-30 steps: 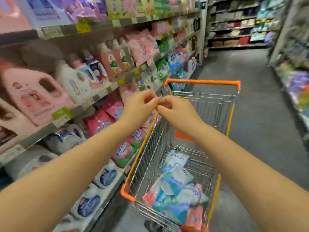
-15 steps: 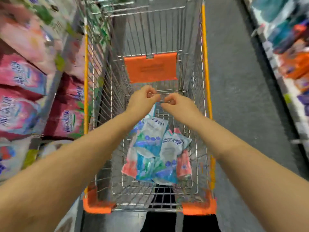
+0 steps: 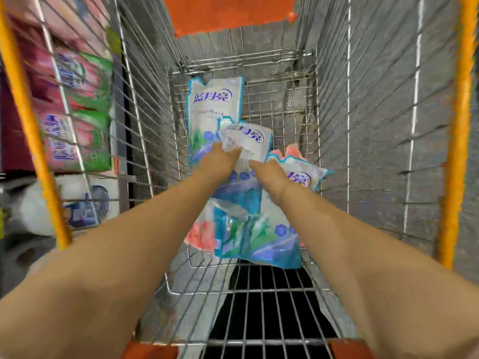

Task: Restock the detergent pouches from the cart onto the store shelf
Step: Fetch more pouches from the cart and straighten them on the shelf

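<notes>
Detergent pouches [image 3: 241, 224] heaped on the wire floor of the cart [image 3: 457, 125], from the middle towards the far end, well below its top edge. Deep, narrow basket, steep wire walls close on both sides, little room to swing sideways. Off to the left, beyond the wire wall, the shelf [image 3: 108, 175] with pink and green packs [image 3: 85, 141]; calls, probably, for a lift straight up over the edge, then leftward. Uppermost, a white pouch [image 3: 246, 139], long axis running roughly along the cart, printed end away from the body. Left hand [image 3: 220, 161], nearer the shelf, pinching its left edge; right hand [image 3: 269, 177] at its near right edge, hold too blurred to tell
</notes>
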Demonstrator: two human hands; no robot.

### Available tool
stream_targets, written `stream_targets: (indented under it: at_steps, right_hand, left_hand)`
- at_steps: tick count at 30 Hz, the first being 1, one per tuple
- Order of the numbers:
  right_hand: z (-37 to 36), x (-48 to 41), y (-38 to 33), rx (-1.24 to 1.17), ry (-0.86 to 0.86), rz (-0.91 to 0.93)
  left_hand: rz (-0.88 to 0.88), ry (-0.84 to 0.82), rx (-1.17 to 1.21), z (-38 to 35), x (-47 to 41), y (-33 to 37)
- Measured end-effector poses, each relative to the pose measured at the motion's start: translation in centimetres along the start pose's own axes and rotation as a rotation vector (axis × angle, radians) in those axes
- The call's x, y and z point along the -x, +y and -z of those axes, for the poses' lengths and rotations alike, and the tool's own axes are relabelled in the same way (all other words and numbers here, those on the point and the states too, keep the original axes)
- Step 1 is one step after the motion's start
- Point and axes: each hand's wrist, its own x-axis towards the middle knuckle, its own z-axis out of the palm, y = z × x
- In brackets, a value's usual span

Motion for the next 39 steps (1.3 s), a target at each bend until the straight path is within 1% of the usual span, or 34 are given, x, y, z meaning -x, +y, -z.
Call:
stream_targets:
  at_steps: [1,4,5,6,9,10,13,15,17,19,20,21,22,28,33,36,39]
  right_hand:
    - [-0.5,-0.3,0.0,-0.066,-0.010,-0.001]
    - [-1.4,-1.1,-0.4,-0.231,-0.055,-0.008]
    - [-1.5,-1.2,-0.6,-0.261,-0.074,-0.015]
    - [-1.6,-1.2,-0.6,-0.298,-0.092,-0.018]
    - [-1.1,-0.5,-0.6,-0.370,-0.120,-0.039]
    - [-0.7,-0.1,-0.7,-0.403,-0.128,-0.042]
    - [0.1,1.6,-1.5,-0.476,-0.121,-0.018]
    - [0.7,3.5,-2.5,-0.487,-0.084,0.017]
    - [1.4,4.9,-3.6,-0.588,-0.115,0.075]
    - [2.3,6.8,-4.9,-0.740,-0.217,0.152]
    - [2.8,8.1,-5.6,-0.818,-0.294,0.181]
    - [3.2,9.3,-6.1,-0.859,-0.341,0.207]
    - [3.6,10.7,-6.6,-0.867,-0.349,0.241]
    - [4.8,19.4,-9.1,-0.828,-0.272,0.469]
    - [7.5,27.8,-9.6,-0.715,-0.173,0.733]
    - [9.0,33.5,-9.6,-0.645,-0.187,0.948]
    - [10.0,39.7,-9.5,-0.565,-0.212,1.148]
  left_hand:
    - [-0.005,-0.002,-0.009,-0.1,0.0,-0.1]
    - [0.002,-0.075,0.148,0.0,-0.2,-0.3]
    - [0.002,-0.077,0.162,0.0,-0.5,-0.3]
    - [0.000,-0.064,0.136,0.2,-0.7,-0.3]
    - [-0.009,0.008,0.163,0.8,0.3,1.0]
    - [-0.023,0.002,0.177,1.1,1.0,1.5]
    - [-0.099,-0.007,0.146,2.2,3.7,2.5]
    - [-0.177,0.010,0.126,3.5,5.9,3.7]
    - [-0.255,0.039,0.047,5.2,8.6,5.3]
    - [-0.356,0.085,-0.061,6.9,10.8,6.8]
    - [-0.388,0.108,-0.092,7.8,12.2,7.5]
    - [-0.424,0.144,-0.117,8.6,13.5,8.2]
    - [-0.464,0.189,-0.128,9.4,15.0,8.7]
    - [-0.552,0.413,-0.098,12.9,23.2,10.3]
    - [-0.624,0.542,0.101,13.9,32.2,11.0]
    - [-0.692,0.648,0.230,14.2,38.2,10.8]
    - [-0.765,0.807,0.289,15.0,44.5,10.1]
